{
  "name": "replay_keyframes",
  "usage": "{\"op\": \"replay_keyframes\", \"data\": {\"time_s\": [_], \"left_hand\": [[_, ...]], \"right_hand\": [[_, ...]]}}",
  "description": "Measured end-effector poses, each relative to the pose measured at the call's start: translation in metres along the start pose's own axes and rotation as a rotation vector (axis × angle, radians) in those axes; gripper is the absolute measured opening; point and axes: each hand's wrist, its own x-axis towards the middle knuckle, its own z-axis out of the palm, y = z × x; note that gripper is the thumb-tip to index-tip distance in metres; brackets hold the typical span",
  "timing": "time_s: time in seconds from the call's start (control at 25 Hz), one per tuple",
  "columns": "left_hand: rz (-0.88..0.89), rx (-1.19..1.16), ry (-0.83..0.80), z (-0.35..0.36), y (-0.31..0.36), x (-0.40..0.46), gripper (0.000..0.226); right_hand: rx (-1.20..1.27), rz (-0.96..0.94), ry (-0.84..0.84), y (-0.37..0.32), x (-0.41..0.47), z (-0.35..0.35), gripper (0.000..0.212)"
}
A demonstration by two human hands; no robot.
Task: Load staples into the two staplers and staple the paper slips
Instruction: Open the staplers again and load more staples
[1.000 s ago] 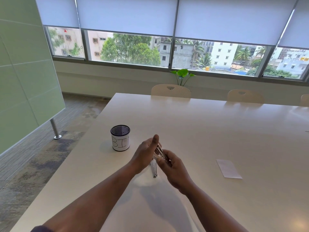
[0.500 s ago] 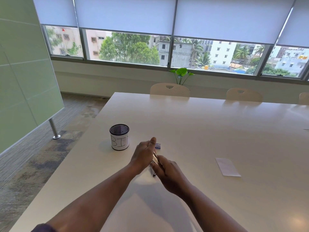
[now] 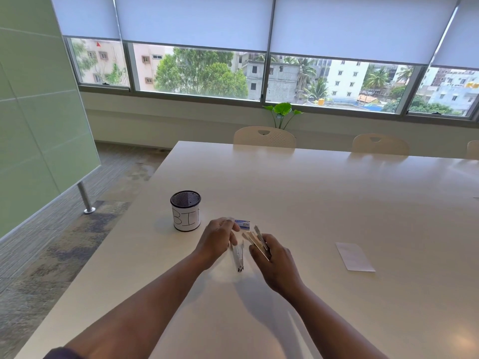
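Gripping opened stapler (image 3: 258, 242) in right hand (image 3: 276, 265), fingers clamped round it, right of bin cup (image 3: 185, 214). Left hand (image 3: 217, 242) fingers curling over second stapler (image 3: 238, 257); grasp unclear. Risking staple strip misfeeding if tilting.

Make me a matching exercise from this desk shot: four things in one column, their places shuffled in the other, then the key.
Things
1. bin
2. paper slip
3. staple box
4. silver stapler

Places
A. lying on the table between the two hands
B. far right of the hands, flat on the table
C. left of the left hand, standing upright
D. just beyond the left hand's fingertips

Pairs: 1-C, 2-B, 3-D, 4-A
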Motion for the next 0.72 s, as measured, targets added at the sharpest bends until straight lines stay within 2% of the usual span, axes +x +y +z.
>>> {"op": "replay_keyframes", "data": {"time_s": [0.16, 0.48, 0.56, 0.64, 0.72], "left_hand": [[-0.004, 0.168, 0.038, -0.002, -0.021, 0.002, 0.026], [-0.055, 0.474, 0.073, 0.006, -0.038, 0.003, 0.008], [0.042, 0.576, 0.098, 0.014, -0.032, 0.002, 0.007], [0.219, 0.635, 0.101, 0.026, -0.026, -0.001, 0.013], [0.368, 0.651, 0.032, 0.042, -0.018, -0.004, 0.015]], "right_hand": [[0.06, 0.122, 0.041, 0.007, -0.001, 0.001, 0.024], [0.125, 0.23, 0.086, 0.017, -0.002, 0.0, 0.013], [0.101, 0.257, 0.123, 0.019, -0.003, -0.004, 0.013], [0.021, 0.288, 0.173, 0.026, -0.002, -0.013, 0.019], [-0.076, 0.35, 0.233, 0.039, -0.001, -0.026, 0.02]]}}
